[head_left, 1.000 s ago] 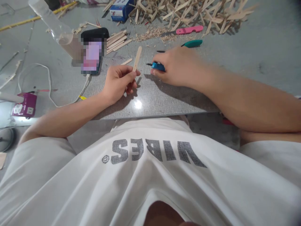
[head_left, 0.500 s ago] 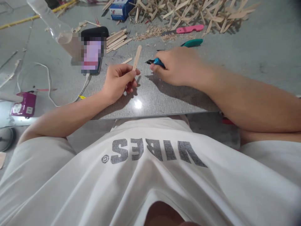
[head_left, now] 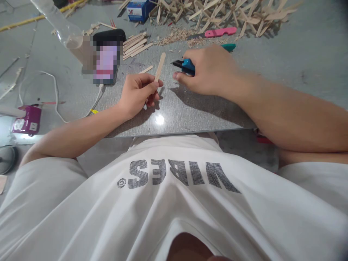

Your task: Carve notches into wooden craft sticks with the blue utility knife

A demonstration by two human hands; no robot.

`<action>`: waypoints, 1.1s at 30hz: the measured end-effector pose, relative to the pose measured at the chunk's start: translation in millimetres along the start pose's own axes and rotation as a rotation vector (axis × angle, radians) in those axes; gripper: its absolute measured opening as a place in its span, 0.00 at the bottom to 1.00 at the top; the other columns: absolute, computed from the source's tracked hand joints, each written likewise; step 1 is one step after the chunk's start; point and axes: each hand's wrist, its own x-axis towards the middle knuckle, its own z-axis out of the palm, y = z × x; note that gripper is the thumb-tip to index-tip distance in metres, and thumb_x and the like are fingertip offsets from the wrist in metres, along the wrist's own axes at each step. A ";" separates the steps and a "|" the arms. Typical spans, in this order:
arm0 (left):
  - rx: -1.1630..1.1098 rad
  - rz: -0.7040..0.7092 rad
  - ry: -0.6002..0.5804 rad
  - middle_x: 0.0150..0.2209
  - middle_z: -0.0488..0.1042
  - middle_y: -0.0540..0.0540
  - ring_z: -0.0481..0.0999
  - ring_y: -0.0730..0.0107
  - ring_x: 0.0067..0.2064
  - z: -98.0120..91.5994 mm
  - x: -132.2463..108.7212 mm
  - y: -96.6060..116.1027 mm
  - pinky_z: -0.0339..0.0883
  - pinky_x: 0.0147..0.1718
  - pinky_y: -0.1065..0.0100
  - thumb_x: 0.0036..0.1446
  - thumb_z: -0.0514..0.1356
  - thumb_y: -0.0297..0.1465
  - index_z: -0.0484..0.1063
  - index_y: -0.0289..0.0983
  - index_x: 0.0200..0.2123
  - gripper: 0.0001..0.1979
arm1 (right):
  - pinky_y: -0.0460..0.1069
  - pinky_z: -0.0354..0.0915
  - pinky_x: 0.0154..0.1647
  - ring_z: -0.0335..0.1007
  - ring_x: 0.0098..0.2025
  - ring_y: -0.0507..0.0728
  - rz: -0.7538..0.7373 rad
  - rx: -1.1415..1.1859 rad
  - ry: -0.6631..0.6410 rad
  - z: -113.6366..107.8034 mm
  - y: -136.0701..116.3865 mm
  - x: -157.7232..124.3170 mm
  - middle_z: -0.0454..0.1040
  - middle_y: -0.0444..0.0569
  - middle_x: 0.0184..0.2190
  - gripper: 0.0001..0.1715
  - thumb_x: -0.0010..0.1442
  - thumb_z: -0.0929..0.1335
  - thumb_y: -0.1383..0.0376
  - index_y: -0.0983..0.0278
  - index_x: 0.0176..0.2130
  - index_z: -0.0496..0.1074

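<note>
My left hand (head_left: 140, 92) is closed, pinching a flat wooden craft stick (head_left: 160, 67) between thumb and fingers; the stick points up and slightly right. A little to the right, my right hand (head_left: 209, 70) grips a blue-and-black utility knife (head_left: 188, 65), its dark pointed tip aimed left toward the stick without touching it. My palm hides the rest of the knife. Just beyond that hand lies a teal-handled tool (head_left: 228, 47), mostly covered. Another craft stick (head_left: 146, 69) rests on the table behind my left fingers.
Loose craft sticks (head_left: 136, 45) lie beside a phone (head_left: 106, 63) with a white cable. Farther back are wood shavings (head_left: 176, 36), a pink-handled knife (head_left: 220, 32), a blue box (head_left: 138, 11) and star-like stick assemblies (head_left: 217, 14). A purple device (head_left: 27, 119) sits left.
My right hand has shifted slightly up and rolled, so more of the knife's blue-and-black front shows and its tip sits higher. My left hand and the stick have barely moved.
</note>
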 end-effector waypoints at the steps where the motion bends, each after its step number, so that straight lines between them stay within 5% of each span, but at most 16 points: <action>1: 0.004 0.005 -0.016 0.26 0.78 0.50 0.72 0.74 0.22 0.5 -0.3 -0.5 0.68 0.26 0.68 0.66 0.68 0.36 0.80 0.40 0.37 0.07 | 0.55 0.63 0.40 0.75 0.42 0.61 -0.024 0.025 0.030 -1.4 -0.4 -1.9 0.71 0.50 0.29 0.22 0.72 0.69 0.44 0.54 0.35 0.66; 5: 0.054 0.064 -0.070 0.24 0.75 0.51 0.67 0.76 0.22 0.4 -0.7 -1.8 0.63 0.25 0.68 0.67 0.67 0.35 0.82 0.39 0.39 0.06 | 0.59 0.62 0.46 0.72 0.44 0.64 -0.128 0.060 0.105 -9.5 -1.5 -8.7 0.78 0.56 0.43 0.26 0.77 0.59 0.41 0.55 0.53 0.72; 8: 0.190 0.077 -0.173 0.23 0.76 0.50 0.64 0.76 0.23 -8.2 3.2 1.4 0.61 0.26 0.67 0.67 0.68 0.32 0.83 0.38 0.38 0.05 | 0.59 0.58 0.46 0.67 0.40 0.64 -0.177 0.015 0.035 -14.9 -1.6 -10.2 0.75 0.57 0.41 0.32 0.78 0.55 0.41 0.58 0.61 0.70; 13: 0.393 -0.084 -0.603 0.25 0.82 0.44 0.70 0.69 0.21 -32.5 13.5 12.1 0.61 0.23 0.65 0.59 0.71 0.32 0.83 0.40 0.31 0.04 | 0.56 0.54 0.43 0.64 0.37 0.62 -0.331 -0.011 -0.196 -16.0 -5.2 -18.2 0.73 0.53 0.36 0.27 0.78 0.55 0.44 0.57 0.55 0.70; 16: 0.468 -0.178 -0.695 0.23 0.79 0.47 0.73 0.67 0.20 -36.0 13.6 15.6 0.62 0.23 0.66 0.56 0.75 0.36 0.80 0.42 0.25 0.11 | 0.55 0.54 0.39 0.66 0.37 0.62 -0.453 -0.040 -0.376 -14.8 -15.0 -30.5 0.75 0.55 0.38 0.22 0.77 0.56 0.49 0.59 0.49 0.69; 21: 0.742 -0.076 -0.629 0.21 0.73 0.50 0.69 0.68 0.22 -27.9 -7.0 23.1 0.58 0.28 0.66 0.59 0.74 0.38 0.76 0.42 0.22 0.16 | 0.55 0.53 0.33 0.64 0.29 0.60 -0.382 -0.110 -0.628 -14.2 -36.3 -49.3 0.76 0.51 0.33 0.22 0.75 0.57 0.46 0.57 0.42 0.68; 24: 0.961 0.165 -0.404 0.25 0.73 0.48 0.73 0.61 0.29 -26.8 -36.9 25.8 0.60 0.34 0.64 0.59 0.73 0.42 0.80 0.42 0.33 0.11 | 0.56 0.53 0.30 0.64 0.26 0.60 -0.305 -0.153 -0.652 -13.7 -41.3 -55.2 0.76 0.50 0.31 0.24 0.74 0.58 0.44 0.56 0.40 0.69; 26: 1.069 0.311 -0.304 0.37 0.81 0.42 0.80 0.53 0.39 -27.0 -60.1 20.8 0.65 0.39 0.60 0.65 0.67 0.43 0.82 0.42 0.43 0.11 | 0.56 0.54 0.29 0.65 0.26 0.61 -0.254 -0.124 -0.665 -13.9 -40.1 -57.5 0.76 0.50 0.30 0.24 0.74 0.59 0.43 0.56 0.40 0.69; 29: 0.986 0.555 -0.229 0.53 0.85 0.37 0.83 0.43 0.54 -25.0 -88.3 -2.2 0.72 0.46 0.50 0.66 0.68 0.49 0.83 0.48 0.49 0.15 | 0.57 0.54 0.30 0.67 0.25 0.61 -0.177 -0.018 -0.717 -15.2 -36.1 -58.9 0.76 0.50 0.28 0.24 0.75 0.61 0.43 0.56 0.39 0.69; 33: 0.808 0.489 -0.240 0.54 0.87 0.39 0.85 0.41 0.58 -20.2 -104.6 -48.2 0.76 0.55 0.40 0.67 0.70 0.39 0.84 0.50 0.50 0.09 | 0.57 0.56 0.27 0.68 0.22 0.61 -0.133 0.027 -0.788 -18.3 -39.7 -56.4 0.74 0.49 0.25 0.25 0.75 0.62 0.42 0.56 0.37 0.69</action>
